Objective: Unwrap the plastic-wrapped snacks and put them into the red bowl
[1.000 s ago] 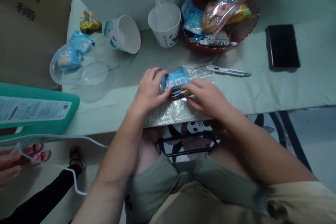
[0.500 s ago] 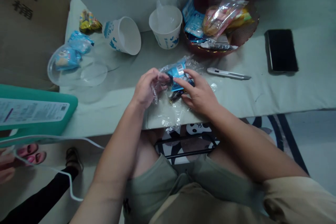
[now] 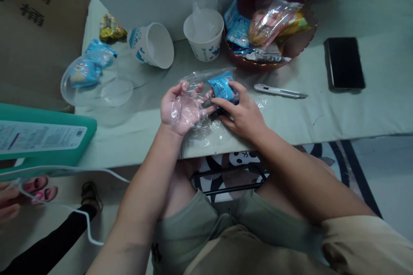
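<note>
My left hand (image 3: 182, 109) is turned palm up with its fingers spread. Crinkled clear plastic film (image 3: 201, 131) lies over its palm and fingers; whether the hand is inside a bag I cannot tell. A small blue snack packet (image 3: 222, 86) is held by my right hand (image 3: 245, 111), thumb and fingers curled around its right side. My left fingertips reach close to the packet's lower left. Something dark shows under the packet, mostly hidden by my right fingers. To the right of this hand lies a white utility knife (image 3: 279, 91), its tip pointing right.
Behind my hands stand a tipped paper cup (image 3: 150, 45), an upright paper cup (image 3: 204, 36) and a red bowl (image 3: 271, 65) of snack packets. A black box (image 3: 345, 62) sits right. A clear plastic lid (image 3: 69, 90), a green container (image 3: 48, 133) and a cardboard box (image 3: 41, 51) are left.
My left hand has opened and turned palm up under the film. The blue packet has shifted slightly up and right, and my right fingers now close around it.
</note>
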Motion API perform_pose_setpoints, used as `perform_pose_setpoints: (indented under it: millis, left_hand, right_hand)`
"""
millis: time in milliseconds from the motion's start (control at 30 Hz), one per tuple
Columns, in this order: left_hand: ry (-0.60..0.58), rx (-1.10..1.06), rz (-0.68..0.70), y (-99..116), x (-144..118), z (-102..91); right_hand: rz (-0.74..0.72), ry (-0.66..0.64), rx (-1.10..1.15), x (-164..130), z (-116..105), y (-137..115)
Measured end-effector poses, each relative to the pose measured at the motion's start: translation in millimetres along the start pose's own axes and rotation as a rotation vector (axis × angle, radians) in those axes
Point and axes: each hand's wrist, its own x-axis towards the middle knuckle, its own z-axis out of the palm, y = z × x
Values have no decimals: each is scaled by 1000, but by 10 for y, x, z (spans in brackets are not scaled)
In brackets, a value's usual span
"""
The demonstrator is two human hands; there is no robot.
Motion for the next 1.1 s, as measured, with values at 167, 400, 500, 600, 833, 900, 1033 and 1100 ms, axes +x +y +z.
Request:
perform_pose_setpoints:
  millis: [167, 400, 500, 600, 833, 900, 1033, 1100]
  left_hand:
    - [191, 184, 113, 60, 90, -143]
    - [12, 230, -259, 191, -59, -218]
    - [-74, 194, -373, 215, -91, -205]
    - [-82, 210, -357, 189, -48, -203]
    - [247, 386, 43, 81, 118, -231]
    - [259, 407, 89, 74, 143, -236]
    - [246, 406, 95, 66, 160, -202]
    - [241, 399, 96, 59, 158, -172]
  right_hand:
    - [-12, -12, -16, 6, -16, 41]
    - [-59, -19, -38, -21, -36, -10]
    - [-64, -45, -54, -8, -28, -20]
    - [-90, -73, -25, -2, -60, 14]
    - [-133, 18, 269, -90, -258, 171]
    - [-111, 93, 330, -135, -318, 207]
    - [-4, 247, 360, -223, -482, 238]
    - [34, 369, 301, -233, -617, 235]
